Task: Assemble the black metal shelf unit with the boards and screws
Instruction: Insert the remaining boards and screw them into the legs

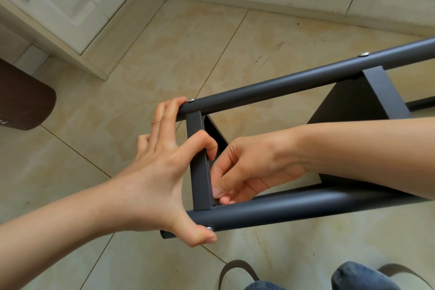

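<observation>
Your biggest risk sits inside your right hand [237, 172]: its fingertips are pinched on something small just behind the crossbar [200, 160], close to where the bar meets the near tube [294, 205]. Whether that is a screw or a nut you cannot tell from here, it is hidden by the fingers. If it slips, it will likely drop through the frame [306, 82] to the floor [164, 54] and roll away. Starting it crooked could also cross the thread, since you are working half blind behind the bar.

The frame lies on its side above the floor, running off to your right, with a dark board [348, 101] fitted further along, beyond your right wrist. If your left hand [162, 167] eases off, the bar may shift and the holes lose their line.

That left grip is spread wide over the frame's end: fingers reach up to the far tube [306, 80] by a screw [191, 100], index finger hooks over the crossbar, thumb presses under the near tube beside another screw [209, 228]. The right grip is nearly closed, fingers curled, wrist bent inward toward the left
</observation>
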Action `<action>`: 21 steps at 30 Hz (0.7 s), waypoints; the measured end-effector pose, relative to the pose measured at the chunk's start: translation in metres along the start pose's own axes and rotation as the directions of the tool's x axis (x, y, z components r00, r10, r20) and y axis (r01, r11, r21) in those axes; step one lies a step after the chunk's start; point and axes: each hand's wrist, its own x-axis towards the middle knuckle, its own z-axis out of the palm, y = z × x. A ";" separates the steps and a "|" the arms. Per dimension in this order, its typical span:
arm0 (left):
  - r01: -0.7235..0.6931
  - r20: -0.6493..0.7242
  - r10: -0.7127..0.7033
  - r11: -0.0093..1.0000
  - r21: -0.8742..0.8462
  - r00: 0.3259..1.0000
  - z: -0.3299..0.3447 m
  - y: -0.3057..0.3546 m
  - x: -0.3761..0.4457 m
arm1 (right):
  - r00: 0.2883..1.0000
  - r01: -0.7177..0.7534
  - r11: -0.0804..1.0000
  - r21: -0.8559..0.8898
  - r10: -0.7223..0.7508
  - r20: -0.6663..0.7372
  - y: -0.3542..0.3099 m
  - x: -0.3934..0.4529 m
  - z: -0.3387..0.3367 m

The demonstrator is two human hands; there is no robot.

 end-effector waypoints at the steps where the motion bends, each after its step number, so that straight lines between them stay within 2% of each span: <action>1: -0.001 -0.001 0.001 1.000 -0.002 1.000 0.000 0.000 0.000 | 1.000 -0.002 1.000 -0.007 0.002 -0.005 0.000 0.000 0.000; 13: -0.025 -0.014 0.025 1.000 -0.001 1.000 0.000 0.000 0.000 | 0.999 -0.043 0.999 -0.008 0.043 -0.024 0.001 0.003 0.000; 21: -0.032 -0.008 0.032 0.999 -0.006 0.999 0.000 0.000 0.001 | 0.995 -0.087 0.995 0.043 0.085 0.050 0.005 0.006 0.001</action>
